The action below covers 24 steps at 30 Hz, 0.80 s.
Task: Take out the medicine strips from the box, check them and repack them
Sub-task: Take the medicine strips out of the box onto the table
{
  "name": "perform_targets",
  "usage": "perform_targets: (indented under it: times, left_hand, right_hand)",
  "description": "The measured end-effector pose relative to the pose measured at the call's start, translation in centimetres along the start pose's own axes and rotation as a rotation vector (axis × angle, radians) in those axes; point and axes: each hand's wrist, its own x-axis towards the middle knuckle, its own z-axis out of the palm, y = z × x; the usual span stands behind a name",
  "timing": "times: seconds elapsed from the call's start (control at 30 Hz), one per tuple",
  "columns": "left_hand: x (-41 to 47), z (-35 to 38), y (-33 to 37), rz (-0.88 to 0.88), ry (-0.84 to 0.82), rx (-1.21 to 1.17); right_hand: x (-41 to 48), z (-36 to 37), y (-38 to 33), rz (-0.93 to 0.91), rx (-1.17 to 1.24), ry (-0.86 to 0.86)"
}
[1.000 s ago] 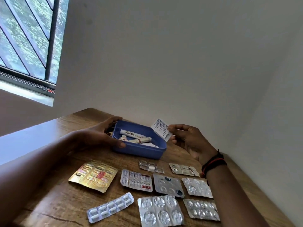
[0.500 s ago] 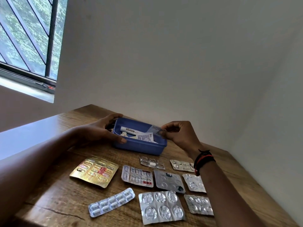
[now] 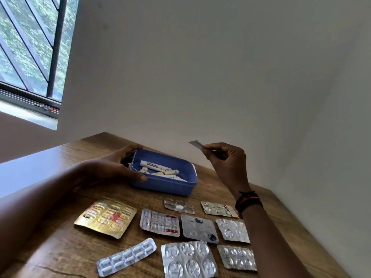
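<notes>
A blue plastic box [image 3: 176,186] sits on the wooden table [image 3: 60,253] with tubes [image 3: 156,167] and small packets inside. My left hand [image 3: 120,167] grips the box's left end, thumb on the near wall. Raised to the right of the box, my right hand [image 3: 226,163] pinches a small grey strip [image 3: 197,145] seen edge-on. Several medicine strips lie in front of the box: a gold one [image 3: 106,216], a white one with red print [image 3: 159,222], a long white-pill strip [image 3: 126,256] and silver foil ones [image 3: 188,258].
White walls meet close behind and to the right of the table. A barred window [image 3: 30,53] is at the upper left. The table's far corner lies just behind the box. A black and red band [image 3: 248,199] is on my right wrist.
My right hand put the white printed packet into the box, then rose up and to the right with a small grey strip. My left hand stayed on the box.
</notes>
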Motion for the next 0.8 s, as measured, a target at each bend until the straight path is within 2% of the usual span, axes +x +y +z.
perform_targets:
  times: [0.17, 0.27, 0.4, 0.53, 0.63, 0.7, 0.73, 0.8]
  left_hand:
    - [0.2, 0.1, -0.3, 0.002, -0.008, -0.019]
    - [0.5, 0.0, -0.7, 0.004, 0.009, -0.058]
    - [0.6, 0.0, -0.7, 0.003, 0.010, -0.030]
    - [0.8, -0.2, -0.7, 0.007, 0.021, -0.020]
    - [0.6, -0.3, -0.5, 0.030, 0.010, 0.004]
    - [0.4, -0.3, -0.4, 0.035, 0.010, 0.027]
    - [0.4, -0.3, -0.4, 0.035, 0.009, 0.038]
    - [0.4, -0.4, -0.4, 0.030, 0.003, 0.041]
  right_hand:
    - [-0.2, -1.6, 2.6, 0.502, -0.090, -0.111]
    - [-0.9, -2.8, 4.0, 0.750, -0.149, -0.290]
    - [-1.7, -2.7, 4.7, 0.878, -0.221, -0.375]
    - [-1.9, -2.0, 4.2, 0.859, -0.287, -0.416]
    - [-1.5, -0.9, 3.0, 0.572, -0.458, -0.232]
    - [-1.0, 0.7, 1.2, 0.363, -0.395, -0.128]
    - [-0.7, 1.7, 0.1, 0.275, -0.327, -0.133]
    - [-0.4, 4.1, -2.4, 0.151, -0.208, -0.252]
